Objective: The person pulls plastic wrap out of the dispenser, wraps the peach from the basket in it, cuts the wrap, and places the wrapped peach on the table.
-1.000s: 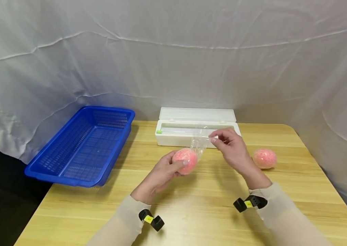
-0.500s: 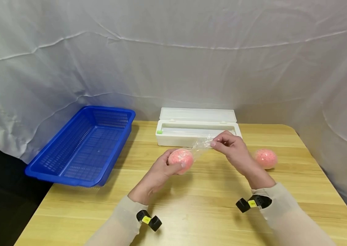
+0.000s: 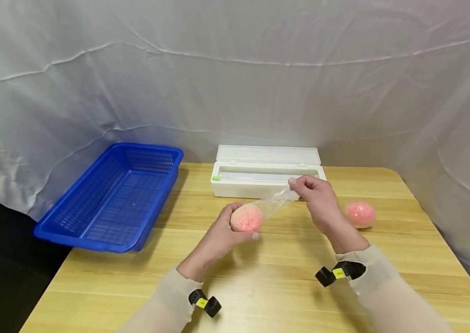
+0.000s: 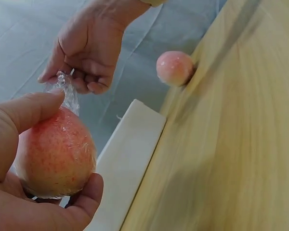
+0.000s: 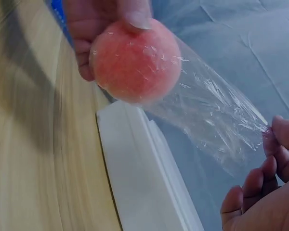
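Note:
A pink and cream peach sits in my left hand, whose fingers and thumb curve round it above the table. Clear cling film covers the peach and stretches off it as a crinkled tail. Between thumb and fingertip my right hand pinches the tail's far end, up and to the right of the peach. A second peach, shiny as if wrapped, rests on the table beside my right wrist. Behind the hands stands a white cling film box with its lid up; a small green piece sits at its left end.
A blue plastic basket stands at the left, partly over the table's left edge. The wooden table ends at the back against a grey cloth, which also hangs at both sides.
The film tail has been drawn out longer and tauter between the hands. The peach has turned in my left hand and shows more of its cream side, and the left thumb has shifted lower.

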A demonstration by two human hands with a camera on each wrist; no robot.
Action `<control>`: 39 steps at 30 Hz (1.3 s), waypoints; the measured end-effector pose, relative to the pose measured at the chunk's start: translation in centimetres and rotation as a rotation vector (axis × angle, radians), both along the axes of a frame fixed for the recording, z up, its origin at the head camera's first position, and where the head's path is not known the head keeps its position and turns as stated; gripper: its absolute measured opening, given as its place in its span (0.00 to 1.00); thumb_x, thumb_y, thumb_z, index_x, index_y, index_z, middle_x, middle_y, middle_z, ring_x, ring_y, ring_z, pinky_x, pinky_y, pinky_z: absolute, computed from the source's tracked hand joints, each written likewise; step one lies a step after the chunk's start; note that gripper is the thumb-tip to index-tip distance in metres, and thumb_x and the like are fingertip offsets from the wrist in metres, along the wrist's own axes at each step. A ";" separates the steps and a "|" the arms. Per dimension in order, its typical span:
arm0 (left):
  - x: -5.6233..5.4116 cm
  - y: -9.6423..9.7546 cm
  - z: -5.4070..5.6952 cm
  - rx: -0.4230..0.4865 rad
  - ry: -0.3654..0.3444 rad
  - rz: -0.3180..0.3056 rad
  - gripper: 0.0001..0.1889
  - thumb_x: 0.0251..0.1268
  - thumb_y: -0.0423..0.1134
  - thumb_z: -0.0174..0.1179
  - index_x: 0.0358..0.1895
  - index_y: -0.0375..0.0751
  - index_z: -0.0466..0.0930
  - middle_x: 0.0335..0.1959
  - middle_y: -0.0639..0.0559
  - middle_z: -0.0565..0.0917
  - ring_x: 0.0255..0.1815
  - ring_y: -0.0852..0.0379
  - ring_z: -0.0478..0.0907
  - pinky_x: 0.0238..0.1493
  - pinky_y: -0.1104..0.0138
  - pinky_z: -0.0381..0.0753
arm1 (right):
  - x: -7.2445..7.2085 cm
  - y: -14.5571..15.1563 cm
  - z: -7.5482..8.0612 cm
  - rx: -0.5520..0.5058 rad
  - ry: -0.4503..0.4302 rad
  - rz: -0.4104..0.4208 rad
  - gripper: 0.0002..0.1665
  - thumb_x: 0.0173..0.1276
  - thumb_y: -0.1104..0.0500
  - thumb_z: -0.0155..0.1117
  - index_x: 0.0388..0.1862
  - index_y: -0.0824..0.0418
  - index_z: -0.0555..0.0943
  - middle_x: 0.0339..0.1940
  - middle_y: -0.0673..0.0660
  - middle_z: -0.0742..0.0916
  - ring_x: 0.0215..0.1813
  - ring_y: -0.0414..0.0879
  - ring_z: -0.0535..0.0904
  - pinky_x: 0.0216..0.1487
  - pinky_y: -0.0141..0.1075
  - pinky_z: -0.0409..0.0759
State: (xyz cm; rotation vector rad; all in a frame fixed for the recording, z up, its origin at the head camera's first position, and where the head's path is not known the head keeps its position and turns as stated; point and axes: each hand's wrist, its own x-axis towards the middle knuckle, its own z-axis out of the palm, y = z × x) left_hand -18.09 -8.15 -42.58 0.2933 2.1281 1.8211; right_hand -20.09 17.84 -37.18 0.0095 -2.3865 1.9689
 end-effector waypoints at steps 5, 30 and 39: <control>0.1 0.0 -0.3 0.023 -0.015 0.000 0.46 0.56 0.36 0.80 0.76 0.45 0.61 0.72 0.41 0.72 0.73 0.42 0.70 0.74 0.44 0.69 | 0.1 0.2 -0.2 0.016 -0.023 0.061 0.21 0.84 0.46 0.58 0.42 0.63 0.82 0.43 0.45 0.81 0.51 0.45 0.73 0.56 0.41 0.74; -0.1 0.1 -1.1 0.278 -0.152 -0.045 0.34 0.72 0.37 0.64 0.76 0.36 0.61 0.69 0.35 0.74 0.58 0.52 0.81 0.58 0.63 0.83 | 0.5 0.9 0.4 0.037 0.110 0.097 0.16 0.81 0.54 0.63 0.54 0.66 0.84 0.42 0.44 0.82 0.47 0.44 0.74 0.49 0.32 0.76; -0.2 -0.2 -0.9 0.314 -0.182 -0.108 0.31 0.72 0.35 0.62 0.75 0.35 0.62 0.66 0.36 0.76 0.51 0.56 0.83 0.50 0.64 0.86 | -0.3 1.8 0.1 0.266 0.105 0.371 0.26 0.69 0.65 0.74 0.66 0.58 0.82 0.39 0.59 0.68 0.40 0.50 0.64 0.35 0.34 0.66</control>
